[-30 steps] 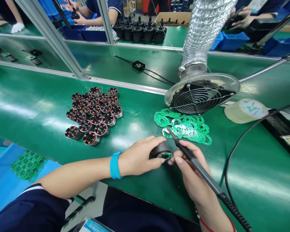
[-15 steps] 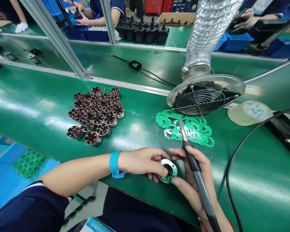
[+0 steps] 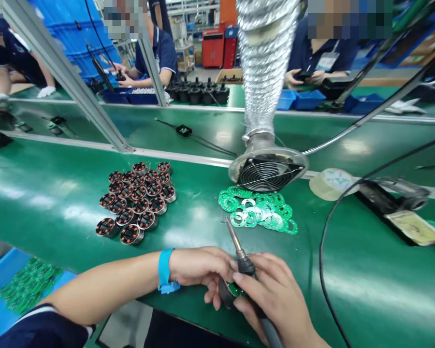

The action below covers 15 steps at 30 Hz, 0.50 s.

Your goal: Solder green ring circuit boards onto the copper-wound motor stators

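Observation:
My left hand [image 3: 206,268], with a blue band at the wrist, grips a round motor part [image 3: 226,294] with a green ring board on its face. My right hand [image 3: 275,295] holds a soldering iron [image 3: 247,265], its metal tip pointing up and away; the fingers of this hand also touch the motor part and cover much of it. Beyond the hands lies a loose heap of green ring boards [image 3: 275,220]. To the left, several round stators with copper windings [image 3: 140,206] stand grouped on the green table [image 3: 192,217].
A fan hood on a silver duct [image 3: 266,169] hangs over the boards. Tape [image 3: 331,183] and a soldering sponge [image 3: 415,227] lie right, beside a black cable [image 3: 322,256]. A blue bin [image 3: 63,278] holds boards at lower left. People work behind the metal frame.
The view has tilted up and shifted. My right hand has closed in on my left, and the motor part has turned and is now largely covered by fingers.

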{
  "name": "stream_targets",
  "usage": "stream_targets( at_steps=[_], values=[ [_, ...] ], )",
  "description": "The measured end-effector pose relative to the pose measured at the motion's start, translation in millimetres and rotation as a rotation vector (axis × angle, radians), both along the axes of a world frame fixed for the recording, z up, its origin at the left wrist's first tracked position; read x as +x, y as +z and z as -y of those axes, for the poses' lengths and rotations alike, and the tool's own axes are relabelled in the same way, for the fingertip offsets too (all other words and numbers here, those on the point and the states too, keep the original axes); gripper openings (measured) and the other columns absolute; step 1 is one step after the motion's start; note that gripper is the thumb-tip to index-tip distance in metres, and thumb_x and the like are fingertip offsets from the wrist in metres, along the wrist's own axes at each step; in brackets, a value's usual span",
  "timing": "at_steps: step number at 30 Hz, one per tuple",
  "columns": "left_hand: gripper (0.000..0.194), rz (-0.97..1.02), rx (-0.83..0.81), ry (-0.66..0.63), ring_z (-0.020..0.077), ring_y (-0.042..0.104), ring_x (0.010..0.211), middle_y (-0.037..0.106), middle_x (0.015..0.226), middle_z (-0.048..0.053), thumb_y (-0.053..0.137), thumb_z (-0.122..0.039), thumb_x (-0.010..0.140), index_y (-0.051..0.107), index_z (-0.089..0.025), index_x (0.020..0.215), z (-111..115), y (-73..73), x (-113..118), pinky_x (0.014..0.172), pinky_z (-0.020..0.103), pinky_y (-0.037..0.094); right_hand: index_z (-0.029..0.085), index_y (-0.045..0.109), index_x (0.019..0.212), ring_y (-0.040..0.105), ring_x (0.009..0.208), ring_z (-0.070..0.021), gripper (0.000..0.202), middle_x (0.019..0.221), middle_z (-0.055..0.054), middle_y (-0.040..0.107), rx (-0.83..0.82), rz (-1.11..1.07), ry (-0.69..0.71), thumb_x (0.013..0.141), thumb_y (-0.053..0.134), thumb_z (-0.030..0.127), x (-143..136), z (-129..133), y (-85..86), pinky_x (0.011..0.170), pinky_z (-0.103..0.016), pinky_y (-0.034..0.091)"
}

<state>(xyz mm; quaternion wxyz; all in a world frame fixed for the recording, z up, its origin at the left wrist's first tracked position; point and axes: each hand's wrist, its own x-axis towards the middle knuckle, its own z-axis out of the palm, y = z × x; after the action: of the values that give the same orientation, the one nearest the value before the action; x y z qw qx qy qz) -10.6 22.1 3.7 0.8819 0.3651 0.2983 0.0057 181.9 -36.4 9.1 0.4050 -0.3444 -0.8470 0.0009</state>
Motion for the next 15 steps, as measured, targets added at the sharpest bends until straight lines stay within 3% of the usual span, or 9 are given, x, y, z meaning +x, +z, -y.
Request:
stream_targets(
  at_steps=[3,5,7,8,12,15],
  values=[
    [0.04,-0.182,0.31,0.187,0.0109,0.062,0.055,0.063,0.07,-0.004,0.07,-0.027,0.064,0.053,-0.018,0.099,-26,27.2,-8,0.048,0.019,0.044,0.022,0.06,0.109,0.067,0.099,-0.0219,0.017,0.097,-0.007,0.076,0.103,0.179,-0.109,0.096,0.049,0.025,45,-11,7.7,0.085,-0.035,0.048],
    [0.031,-0.357,0.533,0.33,0.0118,0.064,0.062,0.063,0.073,-0.003,0.067,-0.019,0.071,0.052,-0.017,0.098,-56,42.7,-13,0.054,0.021,0.048,0.021,0.06,0.111,0.069,0.086,-0.0242,0.021,0.093,-0.009,0.076,0.132,0.286,-0.284,0.094,0.048,0.022,86,-29,9.8,0.076,-0.036,0.05],
    [0.025,-0.605,0.738,0.478,0.0115,0.063,0.064,0.062,0.072,-0.003,0.062,-0.01,0.076,0.055,-0.015,0.099,-93,50.7,-14,0.059,0.022,0.05,0.017,0.062,0.111,0.069,0.082,-0.0312,0.026,0.087,-0.014,0.074,0.179,0.344,-0.527,0.094,0.046,0.028,125,-53,6.0,0.071,-0.042,0.051],
    [0.025,-0.666,0.777,0.53,0.0112,0.063,0.065,0.062,0.074,-0.002,0.061,-0.008,0.078,0.056,-0.014,0.102,-113,51.6,-12,0.061,0.023,0.051,0.015,0.064,0.108,0.069,0.079,-0.0339,0.031,0.08,-0.015,0.072,0.126,0.355,-0.615,0.094,0.043,0.033,140,-65,2.0,0.068,-0.043,0.052],
    [0.022,-0.818,0.853,0.634,0.0128,0.065,0.076,0.067,0.091,0.003,0.062,-0.016,0.089,0.061,-0.013,0.111,-190,39.3,8,0.07,0.026,0.054,0.018,0.064,0.111,0.065,0.052,-0.0307,0.056,0.066,-0.01,0.07,-0.446,0.146,-0.778,0.088,0.037,0.062,174,-91,-20.2,0.047,-0.041,0.05],
    [0.03,-0.943,0.903,0.65,0.0194,0.065,0.095,0.065,0.113,0.008,0.061,-0.034,0.095,0.06,-0.014,0.118,-232,24.1,24,0.082,0.038,0.058,0.021,0.066,0.108,0.07,0.061,-0.0326,0.065,0.08,-0.014,0.075,-0.502,0.102,-0.751,0.081,0.04,0.074,183,-89,-34.6,0.051,-0.042,0.054]
  ],
)
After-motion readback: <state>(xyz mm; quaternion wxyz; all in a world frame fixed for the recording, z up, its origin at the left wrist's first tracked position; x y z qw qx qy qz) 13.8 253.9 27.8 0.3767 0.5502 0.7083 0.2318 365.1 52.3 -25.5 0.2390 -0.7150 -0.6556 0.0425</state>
